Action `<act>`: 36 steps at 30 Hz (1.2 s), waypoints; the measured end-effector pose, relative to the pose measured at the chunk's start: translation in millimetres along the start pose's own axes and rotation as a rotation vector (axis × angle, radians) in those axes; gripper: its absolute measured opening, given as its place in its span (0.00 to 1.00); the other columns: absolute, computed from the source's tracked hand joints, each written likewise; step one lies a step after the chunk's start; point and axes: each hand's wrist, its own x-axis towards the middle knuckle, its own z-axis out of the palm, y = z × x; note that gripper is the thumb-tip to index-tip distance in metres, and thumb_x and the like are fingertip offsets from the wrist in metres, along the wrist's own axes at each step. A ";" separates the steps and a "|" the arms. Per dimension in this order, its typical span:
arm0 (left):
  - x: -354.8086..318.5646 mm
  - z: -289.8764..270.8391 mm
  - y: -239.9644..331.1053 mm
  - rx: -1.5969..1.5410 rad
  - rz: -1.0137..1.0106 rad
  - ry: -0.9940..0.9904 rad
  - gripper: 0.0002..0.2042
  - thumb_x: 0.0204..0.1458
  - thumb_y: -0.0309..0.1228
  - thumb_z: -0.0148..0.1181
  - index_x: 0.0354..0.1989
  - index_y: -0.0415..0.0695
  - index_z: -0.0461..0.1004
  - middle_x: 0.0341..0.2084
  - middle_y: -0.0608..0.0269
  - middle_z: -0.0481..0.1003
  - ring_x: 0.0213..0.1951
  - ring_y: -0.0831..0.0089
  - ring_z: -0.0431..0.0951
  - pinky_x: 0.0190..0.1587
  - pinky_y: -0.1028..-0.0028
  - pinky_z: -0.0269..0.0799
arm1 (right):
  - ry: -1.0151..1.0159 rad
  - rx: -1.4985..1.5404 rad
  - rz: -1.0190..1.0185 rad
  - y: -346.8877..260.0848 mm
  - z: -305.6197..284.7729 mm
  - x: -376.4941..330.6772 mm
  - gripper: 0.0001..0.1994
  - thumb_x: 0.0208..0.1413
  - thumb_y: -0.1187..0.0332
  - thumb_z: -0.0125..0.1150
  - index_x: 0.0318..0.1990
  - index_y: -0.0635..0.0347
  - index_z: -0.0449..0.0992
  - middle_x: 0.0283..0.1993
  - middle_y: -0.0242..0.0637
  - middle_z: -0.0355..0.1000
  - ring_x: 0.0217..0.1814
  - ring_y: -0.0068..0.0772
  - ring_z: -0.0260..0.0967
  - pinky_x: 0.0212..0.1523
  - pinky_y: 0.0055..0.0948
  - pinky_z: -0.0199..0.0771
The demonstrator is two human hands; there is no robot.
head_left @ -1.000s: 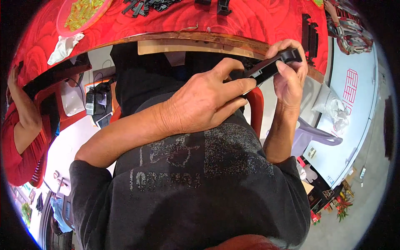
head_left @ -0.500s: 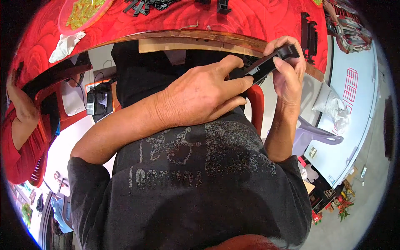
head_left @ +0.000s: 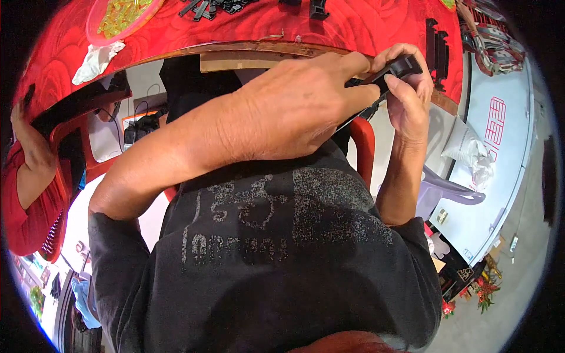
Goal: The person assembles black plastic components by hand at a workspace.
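A long black plastic part (head_left: 404,67) with a hollow, squared end is held up at an angle past the table's near edge. My right hand (head_left: 410,109) grips its far end, thumb on the near face and fingers curled behind. Over its lower length lies my left hand (head_left: 300,106), fingers bent and pinching the part. The left hand covers much of the part, so what its fingertips press on is hidden.
The table has a red patterned cloth (head_left: 247,26). On it are a pink bowl (head_left: 94,36) of yellow pieces, several black strips (head_left: 215,7), a white cloth (head_left: 97,62) and black parts (head_left: 436,56) at right. Another person's arm (head_left: 34,147) is at far left.
My left hand has slid up and to the right along the black part, covering more of it. My right hand stays nearly in place, still gripping the far end.
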 end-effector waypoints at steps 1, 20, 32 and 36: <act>2.8 -1.9 -0.6 0.035 0.011 -0.044 0.23 0.45 0.21 0.62 0.53 0.40 0.71 0.54 0.48 0.69 0.53 0.50 0.75 0.49 0.59 0.76 | -0.004 0.006 0.016 -1.2 0.5 0.7 0.18 0.48 0.72 0.62 0.48 0.65 0.68 0.40 0.42 0.74 0.41 0.26 0.71 0.45 0.24 0.69; 1.0 -4.6 1.3 0.209 -0.021 -0.117 0.20 0.43 0.24 0.61 0.48 0.40 0.73 0.44 0.53 0.74 0.43 0.54 0.79 0.43 0.60 0.78 | -0.042 -0.025 0.033 -3.4 9.5 6.0 0.16 0.48 0.73 0.61 0.45 0.64 0.68 0.39 0.40 0.74 0.42 0.27 0.71 0.47 0.26 0.70; 1.2 -5.0 3.4 0.150 0.016 -0.139 0.14 0.48 0.23 0.56 0.45 0.38 0.69 0.29 0.50 0.74 0.33 0.49 0.79 0.34 0.56 0.75 | -0.044 -0.052 0.031 -7.3 12.3 5.9 0.17 0.48 0.74 0.60 0.47 0.64 0.68 0.39 0.40 0.74 0.42 0.26 0.71 0.47 0.26 0.70; 1.2 -4.9 2.4 0.118 0.020 -0.112 0.14 0.49 0.23 0.56 0.45 0.38 0.69 0.28 0.48 0.74 0.32 0.48 0.79 0.33 0.56 0.76 | 0.005 -0.014 0.037 -7.1 18.9 2.4 0.22 0.49 0.74 0.61 0.54 0.64 0.67 0.40 0.39 0.75 0.42 0.25 0.71 0.47 0.25 0.70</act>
